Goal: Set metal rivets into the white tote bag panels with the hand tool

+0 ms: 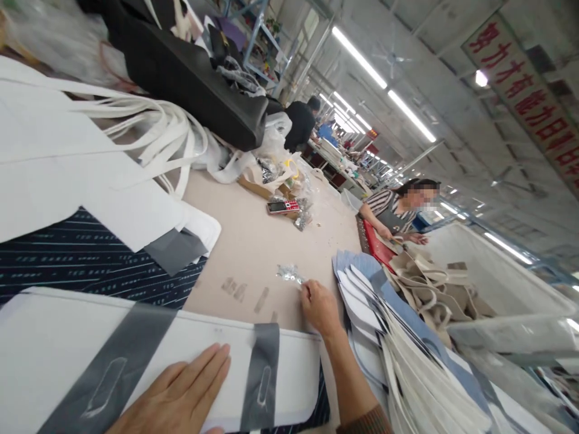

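My left hand lies flat, fingers stretched out, on a white panel with rounded corners. Two dark grey strips cross this panel, a wide one and a narrower one, each with a long stitched or cut outline. Further right, my right hand is closed in a pinch at the edge of a small pile of shiny metal pieces on the table. What its fingertips hold is too small to make out. Dark printed fabric shows behind the white panel.
White panels with straps lie at the left, and stacked blue and white pieces with pale straps at the right. A red phone sits near an open box on the table. A co-worker works across, beside beige straps.
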Demonstrator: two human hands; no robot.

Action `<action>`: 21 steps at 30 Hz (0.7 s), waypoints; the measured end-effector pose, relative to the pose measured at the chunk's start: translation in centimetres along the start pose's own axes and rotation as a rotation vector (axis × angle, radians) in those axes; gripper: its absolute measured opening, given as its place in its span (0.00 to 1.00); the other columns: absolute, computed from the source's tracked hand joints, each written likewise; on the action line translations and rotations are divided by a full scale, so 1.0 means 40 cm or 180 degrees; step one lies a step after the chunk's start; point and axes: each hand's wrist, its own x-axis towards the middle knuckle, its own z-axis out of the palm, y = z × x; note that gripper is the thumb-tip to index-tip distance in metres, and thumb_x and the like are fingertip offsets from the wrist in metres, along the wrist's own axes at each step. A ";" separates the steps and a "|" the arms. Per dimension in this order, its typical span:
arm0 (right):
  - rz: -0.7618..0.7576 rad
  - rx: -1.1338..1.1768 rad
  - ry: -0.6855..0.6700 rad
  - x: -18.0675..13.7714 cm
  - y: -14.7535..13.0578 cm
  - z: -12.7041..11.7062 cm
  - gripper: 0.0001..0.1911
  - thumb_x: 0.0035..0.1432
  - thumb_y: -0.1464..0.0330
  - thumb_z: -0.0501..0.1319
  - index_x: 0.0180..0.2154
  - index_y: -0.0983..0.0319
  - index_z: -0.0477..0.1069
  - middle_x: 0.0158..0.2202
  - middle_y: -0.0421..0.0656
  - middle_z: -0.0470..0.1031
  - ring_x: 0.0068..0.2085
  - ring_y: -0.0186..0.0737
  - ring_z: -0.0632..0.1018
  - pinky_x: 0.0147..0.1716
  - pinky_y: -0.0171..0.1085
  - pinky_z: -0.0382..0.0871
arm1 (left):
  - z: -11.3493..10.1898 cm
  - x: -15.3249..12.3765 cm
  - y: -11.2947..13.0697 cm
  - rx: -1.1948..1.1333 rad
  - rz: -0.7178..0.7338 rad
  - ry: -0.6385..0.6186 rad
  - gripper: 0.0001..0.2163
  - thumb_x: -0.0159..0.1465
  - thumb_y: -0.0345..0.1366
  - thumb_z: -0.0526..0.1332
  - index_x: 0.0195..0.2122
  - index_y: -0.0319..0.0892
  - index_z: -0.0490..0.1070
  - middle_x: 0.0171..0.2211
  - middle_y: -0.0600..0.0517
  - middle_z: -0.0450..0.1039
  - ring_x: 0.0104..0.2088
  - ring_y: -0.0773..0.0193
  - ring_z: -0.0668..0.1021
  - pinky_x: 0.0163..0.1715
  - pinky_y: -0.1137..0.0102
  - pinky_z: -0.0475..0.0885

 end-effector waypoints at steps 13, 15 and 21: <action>-0.1249 0.2005 -0.1914 -0.003 -0.281 -0.042 0.08 0.61 0.73 0.64 0.29 0.63 0.78 0.22 0.33 0.70 0.25 0.29 0.68 0.27 0.29 0.60 | -0.057 0.024 0.039 0.0224 -0.0008 -0.0375 0.23 0.74 0.54 0.58 0.56 0.41 0.79 0.58 0.46 0.81 0.58 0.56 0.78 0.60 0.60 0.60; -0.1282 0.1927 -0.2040 0.013 -0.282 -0.036 0.07 0.61 0.73 0.65 0.29 0.64 0.78 0.23 0.33 0.70 0.26 0.29 0.68 0.28 0.29 0.61 | -0.057 0.021 0.038 0.0224 -0.0005 -0.0402 0.23 0.72 0.53 0.61 0.58 0.41 0.78 0.59 0.46 0.81 0.59 0.56 0.77 0.61 0.60 0.59; -0.1022 0.2004 -0.2496 0.039 -0.292 -0.025 0.07 0.62 0.73 0.65 0.30 0.63 0.77 0.23 0.34 0.72 0.26 0.29 0.71 0.27 0.28 0.63 | -0.065 0.016 0.035 0.0216 -0.0048 -0.0550 0.23 0.72 0.53 0.60 0.59 0.42 0.76 0.60 0.47 0.80 0.59 0.56 0.76 0.61 0.59 0.58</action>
